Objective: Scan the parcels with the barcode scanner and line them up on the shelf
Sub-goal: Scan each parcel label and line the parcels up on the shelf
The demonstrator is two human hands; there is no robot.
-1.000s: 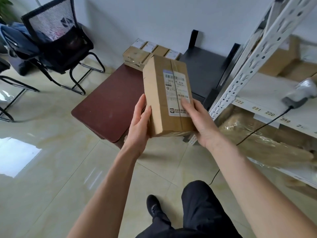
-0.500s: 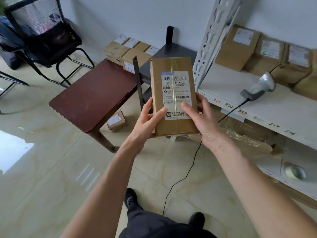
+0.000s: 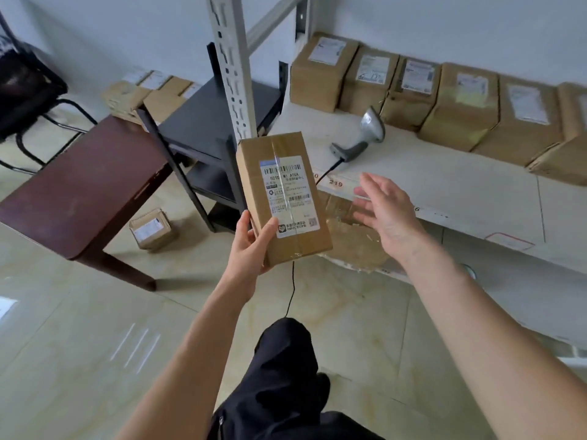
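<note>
My left hand [image 3: 251,246] grips the lower end of a brown cardboard parcel [image 3: 282,198], label side up, in front of the white shelf [image 3: 444,185]. My right hand [image 3: 381,208] is off the parcel, fingers spread and relaxed, hovering to its right above the shelf's front edge. The grey barcode scanner [image 3: 365,134] lies on the shelf beyond that hand, its black cable hanging down to the floor. A row of several labelled parcels [image 3: 444,96] stands along the back of the shelf.
A dark red table [image 3: 79,192] and a black rack [image 3: 206,122] stand to the left, with more parcels [image 3: 149,93] behind them and one small parcel [image 3: 152,230] on the floor. The shelf's upright post [image 3: 232,65] rises behind the held parcel. Crumpled packaging [image 3: 352,242] fills the lower shelf.
My right hand has let go of the parcel and moved right toward the shelf. The left hand alone now holds it. The view has swung right, showing more of the shelf.
</note>
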